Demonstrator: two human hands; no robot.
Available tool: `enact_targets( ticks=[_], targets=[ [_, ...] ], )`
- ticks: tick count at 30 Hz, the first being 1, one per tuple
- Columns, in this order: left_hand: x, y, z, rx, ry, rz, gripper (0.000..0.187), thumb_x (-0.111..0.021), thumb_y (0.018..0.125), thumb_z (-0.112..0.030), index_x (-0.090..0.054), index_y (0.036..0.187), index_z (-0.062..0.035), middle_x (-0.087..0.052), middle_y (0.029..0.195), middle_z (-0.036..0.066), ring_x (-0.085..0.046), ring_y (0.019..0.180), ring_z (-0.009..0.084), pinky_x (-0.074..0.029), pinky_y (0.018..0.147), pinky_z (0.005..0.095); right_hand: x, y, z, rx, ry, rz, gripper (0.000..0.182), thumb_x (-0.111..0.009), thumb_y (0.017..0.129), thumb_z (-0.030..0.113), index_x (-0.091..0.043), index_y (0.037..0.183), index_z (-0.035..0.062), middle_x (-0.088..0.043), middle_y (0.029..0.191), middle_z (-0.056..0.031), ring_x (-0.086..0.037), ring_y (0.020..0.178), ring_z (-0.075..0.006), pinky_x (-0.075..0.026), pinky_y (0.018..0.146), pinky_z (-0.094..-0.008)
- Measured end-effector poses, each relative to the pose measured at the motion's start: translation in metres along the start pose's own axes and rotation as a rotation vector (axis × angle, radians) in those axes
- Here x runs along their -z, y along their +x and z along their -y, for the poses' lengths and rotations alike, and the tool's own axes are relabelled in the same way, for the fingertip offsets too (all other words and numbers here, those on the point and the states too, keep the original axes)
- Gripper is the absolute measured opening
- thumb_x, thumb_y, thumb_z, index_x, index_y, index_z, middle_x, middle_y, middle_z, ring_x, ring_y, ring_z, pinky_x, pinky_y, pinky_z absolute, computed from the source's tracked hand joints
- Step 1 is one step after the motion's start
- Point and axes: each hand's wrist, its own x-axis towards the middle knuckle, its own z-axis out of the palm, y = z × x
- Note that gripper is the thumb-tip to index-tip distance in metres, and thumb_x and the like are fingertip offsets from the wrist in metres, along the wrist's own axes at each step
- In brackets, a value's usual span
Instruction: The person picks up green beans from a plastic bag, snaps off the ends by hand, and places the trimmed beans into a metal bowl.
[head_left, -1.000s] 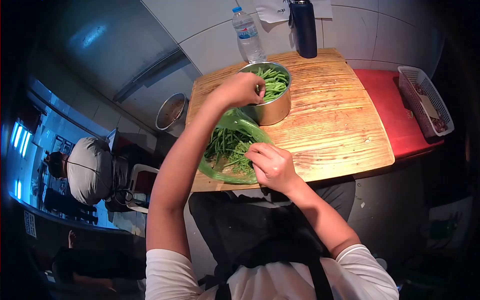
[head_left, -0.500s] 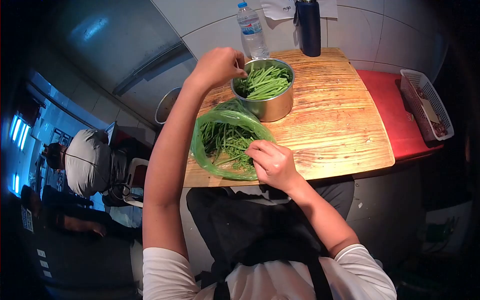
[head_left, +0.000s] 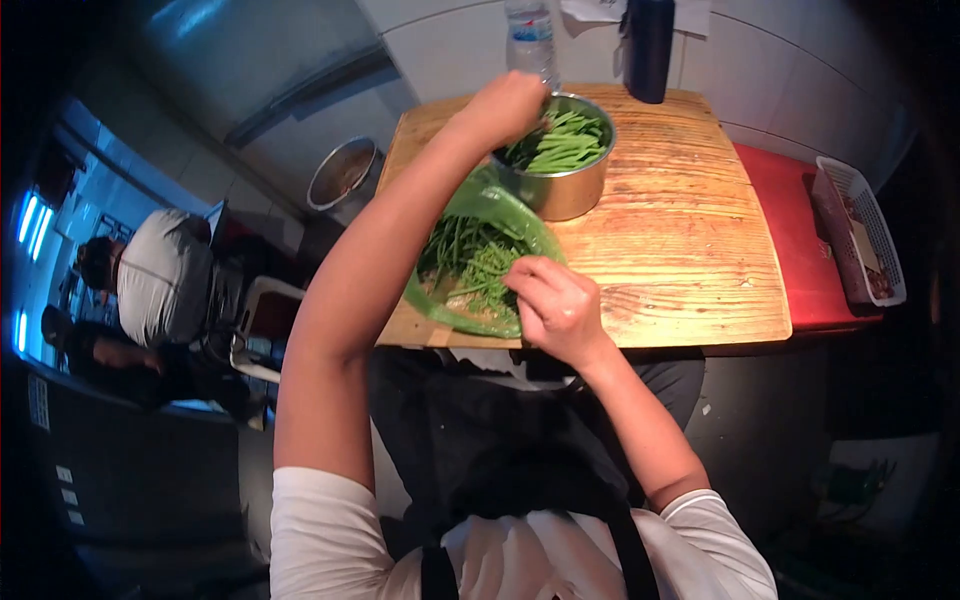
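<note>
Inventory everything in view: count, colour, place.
table: one, brown, centre
pot: one, silver, on table
greens: many, green, in pot
bag: one, green, before pot
stems: many, green, in bag
bottle: one, clear, beyond pot
flask: one, dark, table's far edge
paper: count unclear, white, wall
basket: one, white, on red surface, right
bucket: one, grey, left of table
chair: one, white, left
other people: at least two, grey and dark clothes, left
apron: one, black, bottom
left hand: one, bare, at pot's rim
right hand: one, bare, fingers at stems

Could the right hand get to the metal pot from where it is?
Probably yes: the right hand is near the metal pot, with bare table beside both; only the green bag partly intervenes.
</note>
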Motion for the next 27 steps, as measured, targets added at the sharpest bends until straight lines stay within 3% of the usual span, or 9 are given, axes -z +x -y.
enact_targets(
  ticks=[4, 6, 8, 12, 14, 18, 21, 25, 27],
  targets=[
    [0.035, -0.016, -0.019, 0.077, 0.042, -0.096, 0.039, -0.077, 0.085, -0.042, -0.075, 0.093, -0.0031, -0.073, 0.088, 0.020, -0.071, 0.090, 0.0410, -0.057, 0.079, 0.0485, -0.001, 0.000, 0.000, -0.008, 0.017, -0.004, 0.023, -0.066, 0.070, -0.009, -0.072, 0.088, 0.0028, -0.071, 0.090, -0.0096, -0.071, 0.074, -0.0273, -0.057, 0.063, -0.0349],
    [0.065, -0.042, -0.037, 0.121, 0.002, -0.120, 0.035, -0.075, 0.089, -0.038, -0.075, 0.100, -0.0051, -0.075, 0.092, 0.017, -0.071, 0.084, 0.0364, -0.055, 0.075, 0.0445, 0.001, 0.000, 0.001, -0.019, 0.023, 0.015, 0.024, -0.065, 0.071, -0.009, -0.072, 0.090, 0.0028, -0.071, 0.092, -0.0102, -0.071, 0.075, -0.0278, -0.057, 0.064, -0.0352],
    [0.097, -0.083, -0.058, 0.203, -0.019, -0.165, 0.034, -0.075, 0.089, -0.037, -0.075, 0.095, -0.0041, -0.074, 0.086, 0.014, -0.071, 0.077, 0.0332, -0.053, 0.069, 0.0419, 0.001, 0.000, 0.000, -0.027, 0.004, -0.011, 0.025, -0.067, 0.070, -0.007, -0.072, 0.092, 0.0030, -0.070, 0.091, -0.0100, -0.070, 0.079, -0.0284, -0.058, 0.066, -0.0367],
    [0.101, -0.180, -0.093, 0.302, -0.051, -0.463, 0.024, -0.079, 0.086, -0.027, -0.072, 0.086, -0.0039, -0.068, 0.075, 0.011, -0.068, 0.068, 0.0307, -0.052, 0.064, 0.0387, -0.001, 0.002, 0.003, -0.040, -0.006, -0.039, 0.028, -0.066, 0.072, -0.008, -0.072, 0.097, 0.0026, -0.070, 0.094, -0.0107, -0.071, 0.083, -0.0295, -0.058, 0.070, -0.0377],
    [0.077, -0.222, -0.122, 0.343, -0.072, -0.355, 0.018, -0.078, 0.085, -0.021, -0.072, 0.087, -0.0043, -0.068, 0.077, 0.011, -0.068, 0.072, 0.0295, -0.052, 0.065, 0.0386, -0.002, 0.005, 0.004, -0.043, -0.021, -0.027, 0.024, -0.068, 0.074, -0.006, -0.072, 0.096, 0.0030, -0.069, 0.093, -0.0109, -0.070, 0.083, -0.0293, -0.057, 0.070, -0.0382],
    [0.022, -0.255, -0.135, 0.238, 0.006, -0.140, 0.008, -0.070, 0.081, -0.009, -0.066, 0.086, -0.0037, -0.065, 0.082, 0.011, -0.065, 0.082, 0.0292, -0.052, 0.074, 0.0394, -0.008, 0.021, 0.005, 0.000, -0.182, 0.241, 0.006, -0.071, 0.081, 0.005, -0.068, 0.085, 0.0027, -0.063, 0.084, -0.0135, -0.067, 0.077, -0.0319, -0.055, 0.067, -0.0417],
    [0.005, -0.255, -0.132, 0.239, 0.070, -0.094, 0.008, -0.065, 0.076, -0.004, -0.063, 0.084, -0.0040, -0.063, 0.082, 0.011, -0.062, 0.085, 0.0295, -0.051, 0.079, 0.0404, -0.019, 0.033, -0.001, -0.040, -0.363, 0.573, 0.008, -0.067, 0.081, 0.007, -0.067, 0.076, 0.0011, -0.064, 0.084, -0.0190, -0.067, 0.077, -0.0364, -0.055, 0.070, -0.0463],
    [0.002, -0.254, -0.120, 0.289, 0.046, -0.108, 0.008, -0.064, 0.074, -0.003, -0.062, 0.083, -0.0038, -0.062, 0.083, 0.012, -0.061, 0.084, 0.0306, -0.051, 0.078, 0.0420, -0.015, 0.041, -0.001, -0.082, -0.323, 0.599, 0.007, -0.067, 0.080, 0.006, -0.067, 0.076, -0.0004, -0.064, 0.084, -0.0194, -0.067, 0.077, -0.0379, -0.055, 0.071, -0.0478],
    [0.003, -0.256, -0.115, 0.288, 0.020, -0.108, 0.009, -0.065, 0.074, -0.003, -0.062, 0.083, -0.0031, -0.062, 0.084, 0.013, -0.061, 0.084, 0.0312, -0.051, 0.078, 0.0423, -0.010, 0.043, -0.002, -0.153, -0.303, 0.615, 0.012, -0.069, 0.084, 0.010, -0.073, 0.092, 0.0015, -0.066, 0.086, -0.0172, -0.066, 0.081, -0.0391, -0.053, 0.073, -0.0489]
  ],
)
